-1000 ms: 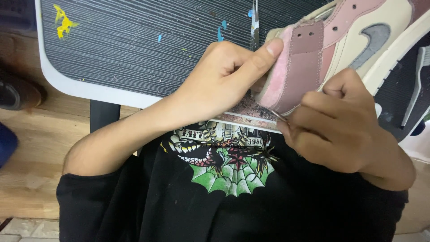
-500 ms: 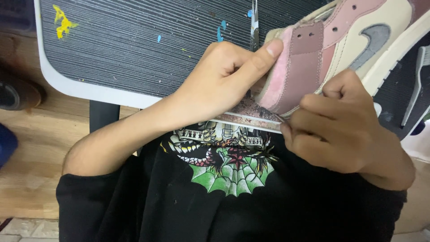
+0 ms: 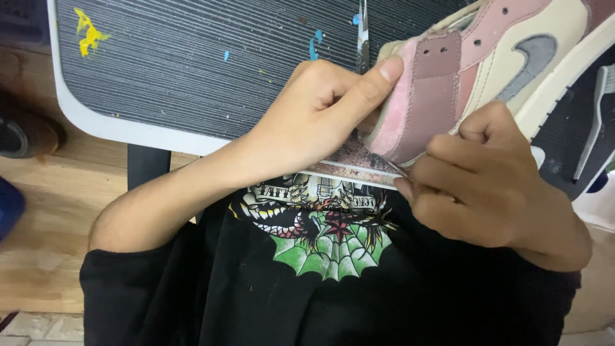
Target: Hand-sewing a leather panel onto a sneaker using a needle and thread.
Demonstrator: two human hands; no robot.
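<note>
The shoe (image 3: 487,70) lies across the upper right of the view, its heel end toward the person and its long axis running up and away to the right, so the toe end passes out of the top right corner. Both hands meet at the heel. The left hand (image 3: 320,122) comes in from the left, curled closed around the back of the shoe, with the thumb laid flat along the top of the pink heel collar. The right hand (image 3: 493,192) sits just below and to the right, its fingers bent and pinched against the lower edge of the heel where the upper meets the sole; whether it holds a small tool there is hard to tell, since the knuckles hide the spot. The right hand is the nearer one to that seam. The shoe is soft and napped like suede at the heel, in dusty pink and darker mauve patches, with smoother cream panels, a grey curved mark on the side and a pale rubbery sole. Beneath lies a dark ribbed mat (image 3: 192,70) with a white rounded rim, flecked with yellow and blue paint. A second, dark shoe (image 3: 592,128) lies at the far right, just beside the first. Below is the person's black printed shirt (image 3: 320,256).
</note>
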